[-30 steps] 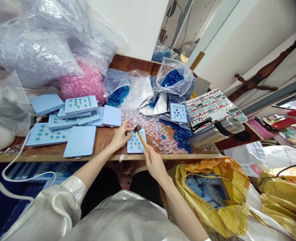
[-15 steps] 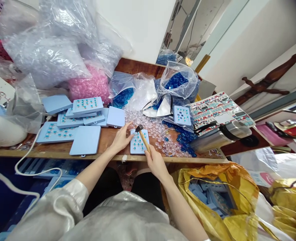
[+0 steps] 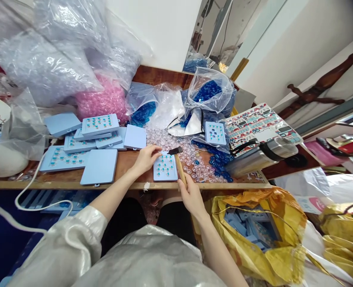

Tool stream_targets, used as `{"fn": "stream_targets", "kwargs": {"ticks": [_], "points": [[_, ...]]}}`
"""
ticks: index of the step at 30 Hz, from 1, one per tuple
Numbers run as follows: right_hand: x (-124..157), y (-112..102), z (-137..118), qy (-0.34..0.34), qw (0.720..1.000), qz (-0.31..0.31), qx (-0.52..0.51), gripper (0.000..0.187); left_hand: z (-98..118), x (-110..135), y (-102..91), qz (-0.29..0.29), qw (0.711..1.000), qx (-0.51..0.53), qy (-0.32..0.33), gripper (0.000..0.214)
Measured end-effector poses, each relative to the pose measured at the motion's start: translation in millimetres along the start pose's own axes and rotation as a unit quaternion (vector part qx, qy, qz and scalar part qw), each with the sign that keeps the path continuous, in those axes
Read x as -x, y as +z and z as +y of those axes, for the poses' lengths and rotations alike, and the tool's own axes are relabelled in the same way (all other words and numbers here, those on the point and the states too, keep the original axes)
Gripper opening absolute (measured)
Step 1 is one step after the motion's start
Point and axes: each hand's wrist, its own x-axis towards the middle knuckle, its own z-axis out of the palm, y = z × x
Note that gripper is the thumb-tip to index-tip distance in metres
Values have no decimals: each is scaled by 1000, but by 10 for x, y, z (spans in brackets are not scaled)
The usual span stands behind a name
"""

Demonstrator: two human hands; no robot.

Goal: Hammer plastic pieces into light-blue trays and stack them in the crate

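A small light-blue flat case [image 3: 165,167] with rows of teal pieces lies near the table's front edge. My right hand [image 3: 190,194] grips the wooden handle of a hammer [image 3: 181,170], whose dark head is over the case's upper right corner. At the upper left corner of the case is my left hand [image 3: 148,158], its thumb and fingers drawn together. Whatever those fingertips hold, if anything, is too small to make out. Clear plastic pieces [image 3: 191,155] lie scattered beside and behind the case.
More light-blue cases [image 3: 99,167] are stacked on the left. Dark blue pieces [image 3: 219,161] spread beside a steel flask [image 3: 261,156] on the right. Bags of blue pieces [image 3: 209,91] stand behind. Below the table's right side, a yellow sack [image 3: 286,259] holds blue cases.
The hammer head has moved right, from the case's upper middle toward its right corner. My left fingers have come off the case's top edge and drawn together. The view has shifted slightly.
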Motion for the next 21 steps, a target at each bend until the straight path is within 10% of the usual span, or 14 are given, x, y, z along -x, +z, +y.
{"fn": "stream_targets", "kwargs": {"ticks": [9, 21], "points": [[26, -19, 88, 18, 1000, 8, -5, 36, -147, -38, 227, -39, 992, -75, 94, 19], [-96, 35, 18, -34, 997, -29, 56, 35, -9, -91, 51, -90, 995, 11, -41, 44]]}}
